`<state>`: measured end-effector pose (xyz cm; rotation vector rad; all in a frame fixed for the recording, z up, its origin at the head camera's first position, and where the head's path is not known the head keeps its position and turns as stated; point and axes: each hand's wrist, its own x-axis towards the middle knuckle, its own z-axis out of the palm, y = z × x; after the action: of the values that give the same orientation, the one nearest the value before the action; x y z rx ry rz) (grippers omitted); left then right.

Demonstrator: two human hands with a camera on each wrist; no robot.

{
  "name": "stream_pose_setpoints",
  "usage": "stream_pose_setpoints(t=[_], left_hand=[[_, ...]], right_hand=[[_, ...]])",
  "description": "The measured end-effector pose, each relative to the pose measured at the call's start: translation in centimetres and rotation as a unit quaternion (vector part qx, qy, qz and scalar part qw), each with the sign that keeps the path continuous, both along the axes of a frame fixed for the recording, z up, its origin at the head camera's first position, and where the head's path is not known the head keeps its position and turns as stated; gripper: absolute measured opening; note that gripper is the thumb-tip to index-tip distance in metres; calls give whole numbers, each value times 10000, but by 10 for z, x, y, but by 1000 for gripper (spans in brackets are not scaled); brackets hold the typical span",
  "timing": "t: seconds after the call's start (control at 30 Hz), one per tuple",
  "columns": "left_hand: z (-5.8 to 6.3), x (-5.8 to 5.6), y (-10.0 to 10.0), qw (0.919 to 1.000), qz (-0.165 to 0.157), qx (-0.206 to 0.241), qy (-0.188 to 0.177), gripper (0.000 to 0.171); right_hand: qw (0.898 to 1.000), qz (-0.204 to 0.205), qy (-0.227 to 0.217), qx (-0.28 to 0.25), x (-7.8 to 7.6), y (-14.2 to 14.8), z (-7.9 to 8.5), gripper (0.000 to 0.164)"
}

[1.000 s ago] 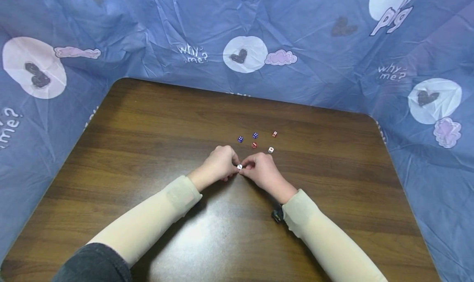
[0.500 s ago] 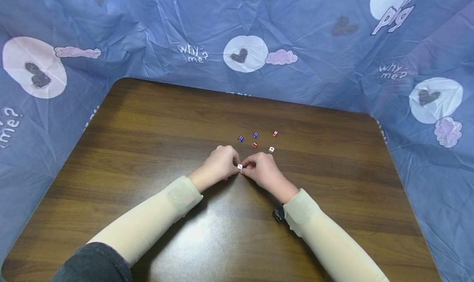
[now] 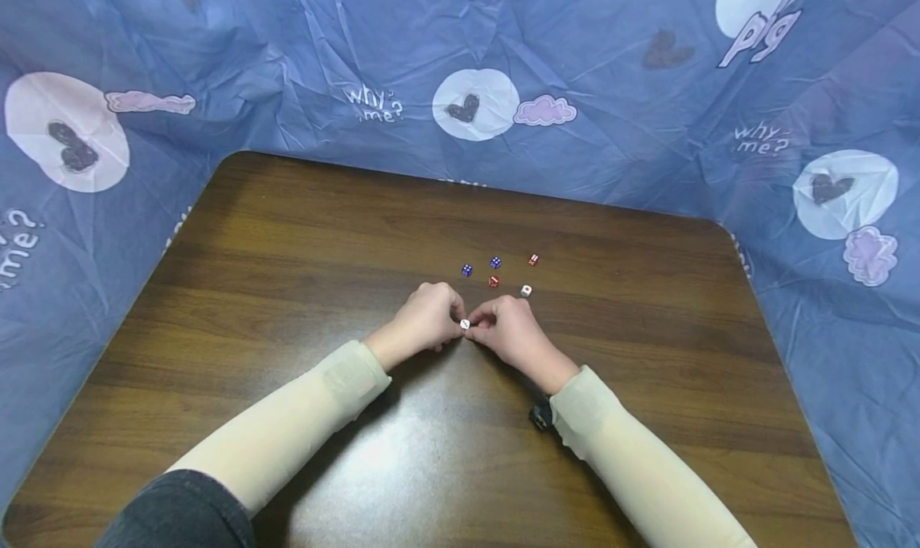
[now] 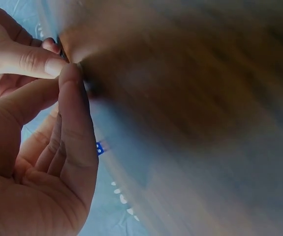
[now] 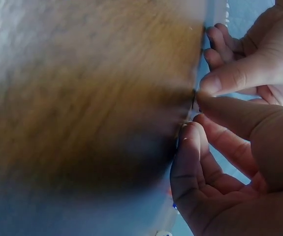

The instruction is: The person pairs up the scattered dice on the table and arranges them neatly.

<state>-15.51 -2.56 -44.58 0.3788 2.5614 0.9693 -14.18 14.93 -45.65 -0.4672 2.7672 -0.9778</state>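
A white die (image 3: 465,324) with dark pips sits between the fingertips of both hands near the middle of the table. My left hand (image 3: 430,316) holds it from the left with thumb and finger. From the right, my right hand (image 3: 512,331) has thumb and index finger at the same die. Fingers hide most of it in both wrist views. Just beyond the hands lie two blue dice (image 3: 467,270), two red dice (image 3: 493,281) and another white die (image 3: 526,291). One blue die (image 4: 100,148) shows past the left fingers in the left wrist view.
The brown wooden table (image 3: 287,236) has rounded far corners. A blue printed cloth (image 3: 402,45) hangs behind and around it. A small dark device (image 3: 541,417) is at the right wrist, under the sleeve cuff (image 3: 585,408).
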Motion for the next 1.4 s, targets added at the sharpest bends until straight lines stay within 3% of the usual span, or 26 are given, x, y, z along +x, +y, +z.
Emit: stream_pose_setpoints(t=[0.27,0.53,0.73,0.93,1.4], left_hand=[[0,1,-2,9997,35,94,-210,12],[-1,1,-3,9995,33,216,-235,10],[1,1,-2,9994,-22,179,-310,9],[1,0,-2,9993,-34,192,-327,6],[0,0,-3,9991,-59,240,-339,6]], right_hand=[[9965,-510,-189,-629,-2,26,6,32],[9787,-1367,-604,-1405,-9,62,11,40],[9783,-1816,-453,-889,-16,76,7,41],[9804,-1935,-247,-264,-22,76,4,41],[9810,-1927,-219,-12,-32,70,-1,32]])
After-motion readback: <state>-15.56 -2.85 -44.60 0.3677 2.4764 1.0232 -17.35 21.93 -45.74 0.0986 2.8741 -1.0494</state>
